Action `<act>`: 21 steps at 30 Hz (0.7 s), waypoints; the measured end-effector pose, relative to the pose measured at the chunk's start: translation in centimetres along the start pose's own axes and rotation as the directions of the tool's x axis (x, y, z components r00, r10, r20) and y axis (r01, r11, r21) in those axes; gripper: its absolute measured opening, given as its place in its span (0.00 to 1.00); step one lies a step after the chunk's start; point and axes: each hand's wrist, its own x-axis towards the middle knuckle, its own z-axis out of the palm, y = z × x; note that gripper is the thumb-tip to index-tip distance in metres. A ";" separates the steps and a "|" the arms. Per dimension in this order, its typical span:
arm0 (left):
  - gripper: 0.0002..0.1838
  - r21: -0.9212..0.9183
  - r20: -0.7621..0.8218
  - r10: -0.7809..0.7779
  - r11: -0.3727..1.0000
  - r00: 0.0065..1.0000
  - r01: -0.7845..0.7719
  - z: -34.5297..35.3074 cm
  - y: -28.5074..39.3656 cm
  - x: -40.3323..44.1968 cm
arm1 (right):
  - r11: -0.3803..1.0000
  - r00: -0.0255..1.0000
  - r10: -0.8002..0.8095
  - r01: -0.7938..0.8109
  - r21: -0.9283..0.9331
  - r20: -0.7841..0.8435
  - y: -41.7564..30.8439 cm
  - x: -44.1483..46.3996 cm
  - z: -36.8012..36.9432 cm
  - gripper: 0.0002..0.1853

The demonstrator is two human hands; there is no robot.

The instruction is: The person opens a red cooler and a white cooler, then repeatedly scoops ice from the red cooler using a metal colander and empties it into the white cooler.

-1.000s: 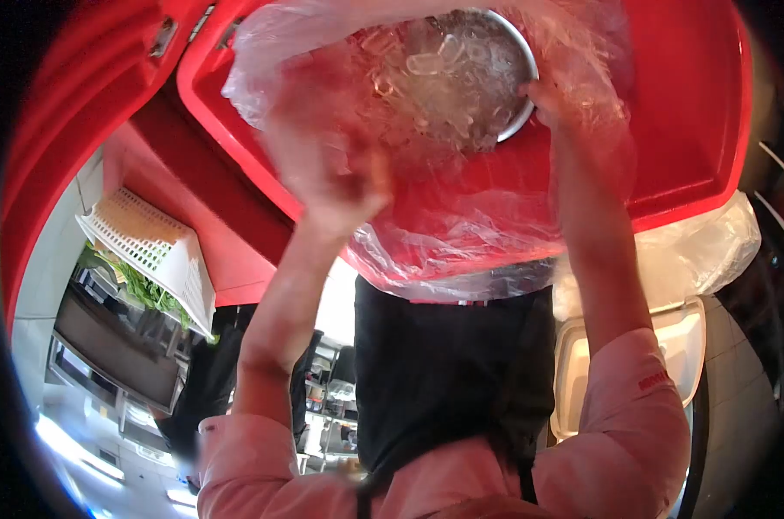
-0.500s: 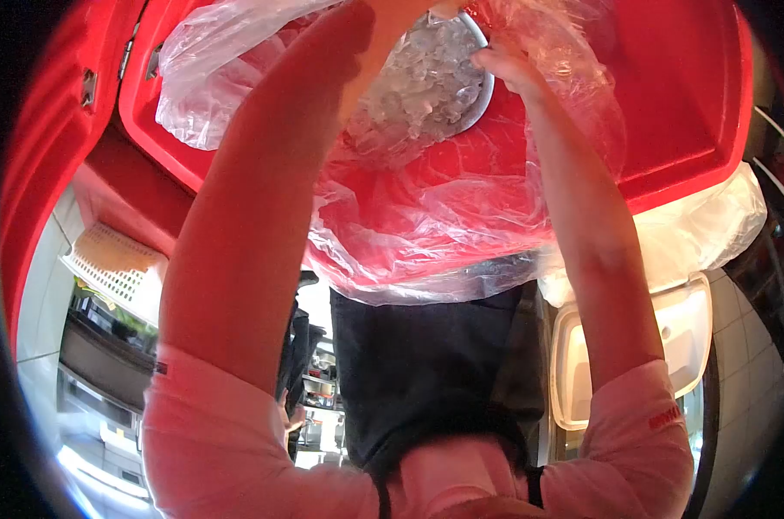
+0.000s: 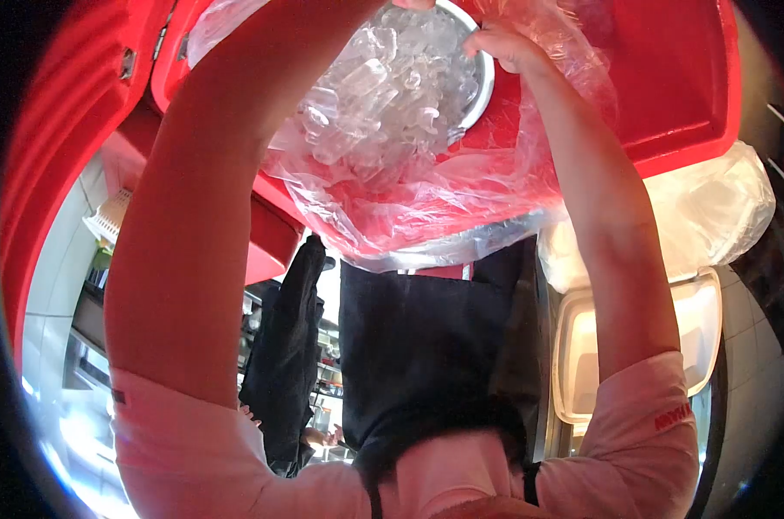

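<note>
A bowl with a pale rim is heaped with clear ice. My right hand grips its right edge with curled fingers. Only a bit of my left hand shows at the top edge, by the far side of the ice; its fingers are mostly out of view. Around and under the bowl spreads a clear plastic bag, draped over the near edge of a red cooler. Whether some of the ice lies in the bag beside the bowl, I cannot tell.
The cooler's hinged red lid stands raised at the left. Below the cooler's right side are a whitish plastic bag and a pale plastic tub. Another person in dark clothing stands behind on the left.
More ice shows at the left, and the plastic there has shifted. My left arm has moved left, while my right hand stays at the rim. The other person shows more fully.
</note>
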 end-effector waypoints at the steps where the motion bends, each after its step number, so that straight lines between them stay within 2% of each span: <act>1: 0.23 -0.003 -0.010 0.015 1.000 1.000 -0.015 -0.9 0.2 -0.4 | 1.000 1.000 0.013 -0.013 0.018 0.024 -0.6 -0.5 0.4 0.19; 3: 0.23 -0.018 -0.058 0.039 0.999 0.998 -0.040 -2.8 0.6 -1.7 | 0.998 0.995 0.060 -0.059 0.013 -0.074 0.9 -1.1 0.8 0.19; 4: 0.24 -0.029 -0.088 0.044 0.998 0.995 -0.047 -3.8 0.8 -2.4 | 0.997 0.989 0.083 -0.083 0.011 -0.118 -0.7 -2.4 1.9 0.19; 5: 0.24 -0.038 -0.123 0.048 0.998 0.991 -0.053 -4.9 1.0 -3.2 | 0.998 0.987 0.045 -0.037 0.053 -0.154 -2.0 -4.9 2.2 0.20; 7: 0.24 -0.076 -0.224 0.034 0.996 0.974 -0.053 -7.4 1.7 -5.1 | 0.990 0.984 0.069 -0.048 0.130 -0.166 -2.6 -6.8 2.4 0.20; 9: 0.25 -0.195 -0.391 -0.062 0.981 0.918 -0.017 -9.8 2.8 -7.9 | 0.987 0.980 0.115 -0.093 0.134 -0.164 -1.5 -7.7 2.1 0.20; 11: 0.26 -0.397 -0.550 -0.262 0.917 0.793 0.028 -11.2 4.5 -11.9 | 0.976 0.970 0.163 -0.132 0.173 -0.178 -2.0 -9.8 1.8 0.21; 12: 0.21 -0.604 -0.499 -0.497 0.787 0.710 0.127 -11.6 5.8 -14.6 | 0.970 0.966 0.184 -0.148 0.195 -0.184 -2.0 -10.5 1.6 0.21; 13: 0.18 -0.777 -0.394 -0.700 0.599 0.596 0.191 -12.1 7.3 -17.6 | 0.948 0.965 0.170 -0.105 0.301 -0.200 -0.2 -10.1 1.2 0.22; 14: 0.16 -0.702 -0.457 -0.731 0.646 0.506 0.299 -10.6 7.6 -20.2 | 0.942 0.964 0.169 -0.095 0.323 -0.208 -0.7 -10.6 0.8 0.22; 15: 0.13 -0.911 -0.333 -0.880 0.392 0.338 0.125 -10.2 9.1 -21.9 | 0.935 0.962 0.168 -0.086 0.345 -0.215 -1.2 -11.5 0.8 0.22; 16: 0.12 -0.941 -0.205 -0.958 0.250 0.199 0.230 -8.8 9.7 -24.3 | 0.927 0.961 0.169 -0.079 0.367 -0.221 -1.6 -12.4 0.8 0.22; 17: 0.15 -0.901 -0.246 -0.960 0.277 0.132 0.333 -8.6 10.6 -25.9 | 0.914 0.957 0.183 -0.081 0.398 -0.225 -2.1 -13.1 0.8 0.21; 18: 0.14 -0.925 -0.137 -0.981 0.178 0.140 0.336 -6.8 10.7 -27.6 | 0.909 0.957 0.167 -0.057 0.412 -0.237 -2.2 -13.6 0.7 0.22; 19: 0.16 -0.987 0.121 -0.971 -0.095 0.208 0.133 -4.4 10.6 -28.6 | 0.906 0.956 0.150 -0.031 0.422 -0.251 -2.2 -13.9 0.3 0.22; 20: 0.19 -0.924 0.342 -0.880 -0.379 0.328 -0.052 -2.9 10.5 -29.2 | 0.901 0.955 0.134 -0.006 0.433 -0.266 -2.1 -14.2 -0.1 0.23; 21: 0.22 -0.866 0.441 -0.820 -0.496 0.364 -0.069 -3.2 11.0 -28.9 | 0.907 0.949 0.161 -0.034 0.421 -0.272 -1.9 -14.3 -0.6 0.25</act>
